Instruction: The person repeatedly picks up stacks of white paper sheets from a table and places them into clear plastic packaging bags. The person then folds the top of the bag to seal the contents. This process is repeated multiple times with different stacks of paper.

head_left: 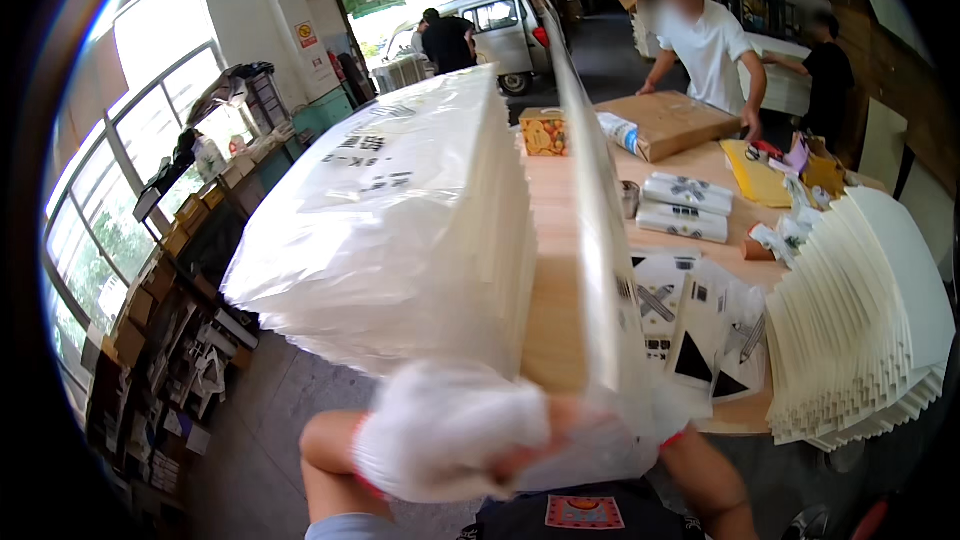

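A thin white panel in a clear plastic bag (597, 240) stands on edge in front of me, seen almost end-on and blurred. My left hand (445, 430), in a white knit glove with a red cuff, is at the bag's near lower end; motion smears its fingers. Against the right side of the bag is my right hand (682, 402), also gloved, with its fingers mostly hidden. Left of the panel rises a tall stack of plastic-bagged white sheets (380, 180). Flat printed plastic bags (690, 330) lie on the wooden table (555, 315) to the right.
Fanned, unbagged white sheets (850, 320) are piled at the right edge. Rolled plastic bags (685, 208), a tape roll (629, 198) and an orange box (543, 132) sit farther back. Across the table, a person in white (705, 50) handles a brown carton (680, 125). Cluttered shelves (185, 340) line the left.
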Motion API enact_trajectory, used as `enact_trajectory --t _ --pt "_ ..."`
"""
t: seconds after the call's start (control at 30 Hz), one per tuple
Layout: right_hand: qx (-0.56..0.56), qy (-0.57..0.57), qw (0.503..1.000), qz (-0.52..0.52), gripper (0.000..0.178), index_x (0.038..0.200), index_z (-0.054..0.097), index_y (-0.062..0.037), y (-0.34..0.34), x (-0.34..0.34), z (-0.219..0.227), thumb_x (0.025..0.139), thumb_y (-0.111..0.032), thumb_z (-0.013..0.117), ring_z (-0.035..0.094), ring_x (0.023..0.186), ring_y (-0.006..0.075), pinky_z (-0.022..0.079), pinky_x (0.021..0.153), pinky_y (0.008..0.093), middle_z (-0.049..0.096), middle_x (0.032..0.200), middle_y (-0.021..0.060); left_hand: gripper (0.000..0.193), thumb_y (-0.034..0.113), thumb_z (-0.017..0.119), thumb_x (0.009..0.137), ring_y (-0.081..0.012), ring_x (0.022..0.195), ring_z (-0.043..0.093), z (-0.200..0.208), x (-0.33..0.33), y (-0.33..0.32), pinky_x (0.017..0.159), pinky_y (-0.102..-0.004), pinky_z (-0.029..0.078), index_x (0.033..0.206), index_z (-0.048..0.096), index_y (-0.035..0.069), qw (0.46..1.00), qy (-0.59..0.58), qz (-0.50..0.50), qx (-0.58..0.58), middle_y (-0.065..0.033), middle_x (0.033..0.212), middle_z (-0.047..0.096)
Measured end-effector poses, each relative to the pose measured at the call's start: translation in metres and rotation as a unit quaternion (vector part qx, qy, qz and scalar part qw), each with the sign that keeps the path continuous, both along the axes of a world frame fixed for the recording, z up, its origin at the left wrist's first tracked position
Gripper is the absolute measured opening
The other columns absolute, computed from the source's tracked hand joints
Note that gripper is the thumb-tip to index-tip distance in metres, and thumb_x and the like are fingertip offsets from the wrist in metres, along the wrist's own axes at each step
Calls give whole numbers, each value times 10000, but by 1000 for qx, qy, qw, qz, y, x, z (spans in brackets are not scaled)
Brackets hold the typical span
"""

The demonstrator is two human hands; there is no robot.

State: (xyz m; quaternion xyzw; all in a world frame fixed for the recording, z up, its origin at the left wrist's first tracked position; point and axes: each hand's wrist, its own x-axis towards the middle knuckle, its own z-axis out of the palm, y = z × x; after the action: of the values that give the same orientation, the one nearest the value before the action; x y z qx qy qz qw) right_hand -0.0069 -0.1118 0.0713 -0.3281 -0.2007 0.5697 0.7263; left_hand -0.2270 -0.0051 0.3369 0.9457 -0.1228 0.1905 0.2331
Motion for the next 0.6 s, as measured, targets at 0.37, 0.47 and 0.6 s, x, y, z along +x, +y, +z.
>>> enact_trajectory --t 0.37,0.47,0.6 --pt "-13 -413 911 17 376 888 620 -46 147 -8 284 878 -420 581 570 571 104 445 515 243 629 734 39 278 198 493 915 -33 431 399 72 -111 151 399 -184 318 1088 643 41 806 -264 499 -181 -16 682 562" --pt "-61 -593 803 13 490 863 624 -57 154 -8 291 875 -536 517 583 561 111 463 542 270 630 678 68 159 70 478 862 -82 527 456 38 -149 178 513 -233 388 858 630 23 783 -142 605 -12 -20 660 518" --pt "164 -602 721 -302 456 1062 620 -106 209 23 248 881 -507 498 628 794 215 481 736 336 646 878 93 69 38 497 838 -116 782 511 8 -132 193 727 -229 423 897 523 64 740 -264 619 -4 -54 899 532"
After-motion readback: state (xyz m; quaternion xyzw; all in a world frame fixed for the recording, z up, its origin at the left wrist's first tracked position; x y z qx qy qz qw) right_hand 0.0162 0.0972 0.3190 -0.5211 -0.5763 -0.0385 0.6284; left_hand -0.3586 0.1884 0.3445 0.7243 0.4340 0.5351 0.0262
